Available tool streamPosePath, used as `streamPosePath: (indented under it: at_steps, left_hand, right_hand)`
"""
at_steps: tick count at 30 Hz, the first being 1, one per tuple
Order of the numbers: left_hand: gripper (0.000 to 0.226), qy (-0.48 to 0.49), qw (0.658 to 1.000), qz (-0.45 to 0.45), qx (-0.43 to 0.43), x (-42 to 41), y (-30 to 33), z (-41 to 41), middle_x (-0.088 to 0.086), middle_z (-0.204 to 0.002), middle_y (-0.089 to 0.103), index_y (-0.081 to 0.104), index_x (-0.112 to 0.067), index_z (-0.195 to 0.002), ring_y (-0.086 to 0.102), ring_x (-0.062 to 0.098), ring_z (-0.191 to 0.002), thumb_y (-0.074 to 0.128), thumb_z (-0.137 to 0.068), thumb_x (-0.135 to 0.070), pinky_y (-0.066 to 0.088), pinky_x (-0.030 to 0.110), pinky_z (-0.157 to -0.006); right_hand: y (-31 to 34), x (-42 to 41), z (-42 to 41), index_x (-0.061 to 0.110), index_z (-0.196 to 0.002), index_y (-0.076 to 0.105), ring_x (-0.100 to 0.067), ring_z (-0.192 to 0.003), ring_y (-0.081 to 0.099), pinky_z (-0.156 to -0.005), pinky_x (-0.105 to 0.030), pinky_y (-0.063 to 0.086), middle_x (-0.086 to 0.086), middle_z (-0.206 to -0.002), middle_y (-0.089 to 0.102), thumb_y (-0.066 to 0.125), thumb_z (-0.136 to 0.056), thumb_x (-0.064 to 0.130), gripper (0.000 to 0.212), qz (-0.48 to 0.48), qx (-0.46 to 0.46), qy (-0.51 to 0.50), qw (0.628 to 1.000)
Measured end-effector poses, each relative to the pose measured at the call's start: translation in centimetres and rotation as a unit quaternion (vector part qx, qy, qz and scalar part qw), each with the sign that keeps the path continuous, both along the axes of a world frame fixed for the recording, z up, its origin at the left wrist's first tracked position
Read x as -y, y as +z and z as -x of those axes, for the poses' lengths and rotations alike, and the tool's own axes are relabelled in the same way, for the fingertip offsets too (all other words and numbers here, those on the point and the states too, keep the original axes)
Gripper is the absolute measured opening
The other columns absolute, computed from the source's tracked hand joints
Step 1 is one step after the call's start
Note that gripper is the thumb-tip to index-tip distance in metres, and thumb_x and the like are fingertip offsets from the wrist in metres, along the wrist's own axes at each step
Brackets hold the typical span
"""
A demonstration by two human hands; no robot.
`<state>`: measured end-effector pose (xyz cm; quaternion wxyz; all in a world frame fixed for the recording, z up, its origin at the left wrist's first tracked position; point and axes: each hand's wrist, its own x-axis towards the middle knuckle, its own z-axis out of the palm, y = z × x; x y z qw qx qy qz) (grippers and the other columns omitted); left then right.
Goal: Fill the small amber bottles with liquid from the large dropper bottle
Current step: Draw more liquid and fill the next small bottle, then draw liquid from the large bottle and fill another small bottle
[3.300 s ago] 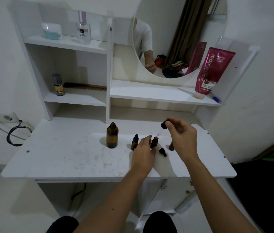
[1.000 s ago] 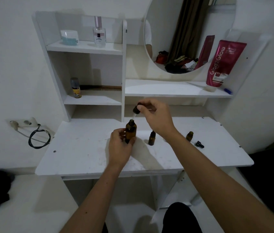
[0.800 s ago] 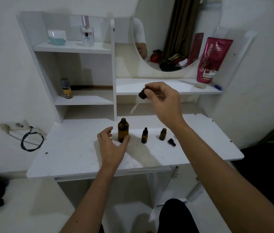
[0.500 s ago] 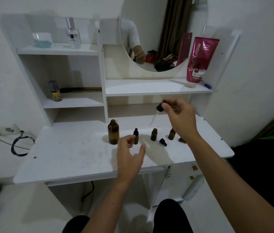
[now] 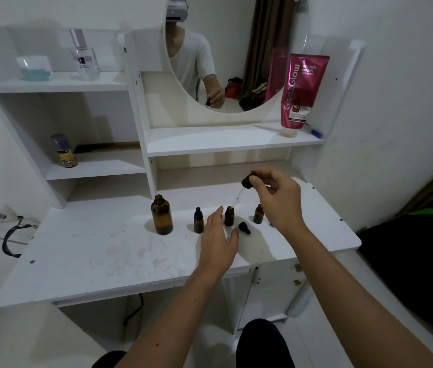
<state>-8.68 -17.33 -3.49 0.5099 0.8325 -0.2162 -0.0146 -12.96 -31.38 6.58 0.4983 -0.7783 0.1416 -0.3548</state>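
Note:
The large amber bottle [image 5: 162,215] stands uncapped on the white tabletop [image 5: 103,251]. To its right stand three small amber bottles: one capped [image 5: 198,221], one uncapped in the middle [image 5: 229,216], one uncapped at the right [image 5: 258,214]. A loose black cap [image 5: 244,227] lies in front of the middle one. My right hand [image 5: 276,199] pinches the black dropper bulb [image 5: 248,180]; its glass pipette [image 5: 240,193] slants down just above and right of the middle small bottle. My left hand [image 5: 218,241] hovers open, fingertips beside that bottle without touching it.
The vanity has shelves and a round mirror [image 5: 234,51]. A pink tube [image 5: 300,92] stands on the middle shelf. A perfume bottle [image 5: 83,55] and a jar [image 5: 34,67] are on top, a small can [image 5: 63,151] lower left. A black cable [image 5: 10,240] hangs at the left.
My right hand lifted the dropper out of the large bottle and carried it right to the middle small bottle. My left hand let go of the large bottle and moved right too.

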Motion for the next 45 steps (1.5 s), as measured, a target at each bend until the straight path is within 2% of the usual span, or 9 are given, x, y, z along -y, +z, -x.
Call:
streamPosePath:
  at_steps: [3,6,9,14,24,32,40,43,45]
  left_hand:
    - [0.064,0.003,1.000,-0.011,0.010,0.9,-0.2,-0.8,0.000,-0.154,0.044,0.036,-0.015,-0.154,0.041,0.018,-0.142,0.065,-0.098,-0.026,0.038,0.038,-0.118]
    - [0.051,0.022,1.000,0.002,0.017,1.7,-0.4,-1.4,0.000,-0.143,0.056,0.048,-0.015,-0.146,0.051,0.019,-0.134,0.065,-0.098,-0.021,0.043,0.038,-0.114]
    - [0.034,0.032,0.999,0.031,0.025,1.9,-0.6,-1.8,-0.004,-0.128,0.065,0.058,-0.017,-0.133,0.060,0.013,-0.119,0.062,-0.099,-0.016,0.049,0.036,-0.107]
    - [0.022,0.028,0.998,0.052,0.028,1.9,-1.1,-2.1,-0.011,-0.115,0.069,0.064,-0.021,-0.122,0.064,0.005,-0.107,0.062,-0.100,-0.016,0.053,0.033,-0.102]
    - [0.022,0.030,0.998,0.044,0.034,1.9,-1.3,-2.2,-0.006,-0.118,0.069,0.064,-0.019,-0.123,0.064,0.009,-0.108,0.058,-0.102,-0.017,0.054,0.032,-0.099]
    - [0.023,0.032,0.998,0.035,0.029,1.9,-1.0,-2.1,-0.007,-0.120,0.068,0.063,-0.021,-0.126,0.063,0.008,-0.108,0.058,-0.103,-0.019,0.052,0.026,-0.099]
    - [0.027,0.025,0.999,0.032,0.021,1.7,-1.1,-2.3,-0.007,-0.122,0.067,0.062,-0.021,-0.127,0.062,0.010,-0.113,0.061,-0.101,-0.020,0.051,0.034,-0.103]
    - [0.035,0.024,0.999,0.021,0.007,1.4,-1.1,-2.0,-0.006,-0.128,0.065,0.058,-0.019,-0.134,0.059,0.012,-0.120,0.062,-0.100,-0.025,0.050,0.037,-0.105]
    - [0.041,0.026,1.000,0.012,-0.002,1.1,-1.0,-1.5,-0.004,-0.134,0.062,0.055,-0.018,-0.139,0.057,0.014,-0.124,0.062,-0.100,-0.027,0.049,0.039,-0.107]
  right_hand:
    - [-0.4,0.1,-0.2,0.018,-0.110,0.075,-0.005,-0.083,0.075,-0.073,-0.017,0.057,0.010,-0.097,0.079,0.071,-0.098,0.017,0.012,0.002,-0.002,0.009,1.000]
    - [-0.9,0.0,-0.4,0.016,-0.109,0.075,-0.002,-0.070,0.071,-0.061,-0.015,0.054,0.007,-0.099,0.080,0.071,-0.098,0.016,0.012,0.005,-0.013,0.022,1.000]
    - [-1.4,-0.2,-0.7,0.016,-0.107,0.076,-0.002,-0.081,0.074,-0.055,-0.008,0.048,0.011,-0.093,0.078,0.072,-0.097,0.015,0.011,0.017,-0.030,0.044,0.998]
    - [-2.3,-0.5,-1.2,0.012,-0.091,0.078,0.001,-0.083,0.073,-0.077,-0.011,0.055,0.012,-0.085,0.076,0.073,-0.093,0.004,0.010,0.073,-0.036,0.049,0.996]
    - [-2.6,-0.6,-2.2,0.013,-0.111,0.078,-0.001,-0.094,0.073,-0.084,-0.012,0.055,0.005,-0.100,0.078,0.068,-0.098,0.010,0.016,0.073,-0.062,0.050,0.994]
    - [-2.6,-0.8,-2.1,0.014,-0.091,0.079,0.007,-0.082,0.071,-0.077,-0.007,0.052,0.012,-0.084,0.077,0.072,-0.095,0.006,0.011,0.040,-0.060,0.021,0.997]
    - [-1.8,-1.0,-1.7,0.015,-0.107,0.079,0.009,-0.088,0.071,-0.071,-0.006,0.052,0.010,-0.094,0.079,0.071,-0.098,0.015,0.013,-0.001,-0.062,0.016,0.998]
    - [-0.4,-1.3,-1.0,0.017,-0.110,0.078,0.007,-0.068,0.068,-0.056,-0.007,0.049,0.009,-0.095,0.079,0.069,-0.099,0.017,0.014,-0.010,-0.041,0.012,0.999]
    - [0.5,-1.6,-0.4,0.016,-0.111,0.077,0.007,-0.054,0.063,-0.055,-0.010,0.049,0.006,-0.098,0.079,0.068,-0.100,0.016,0.014,-0.006,-0.017,0.007,1.000]
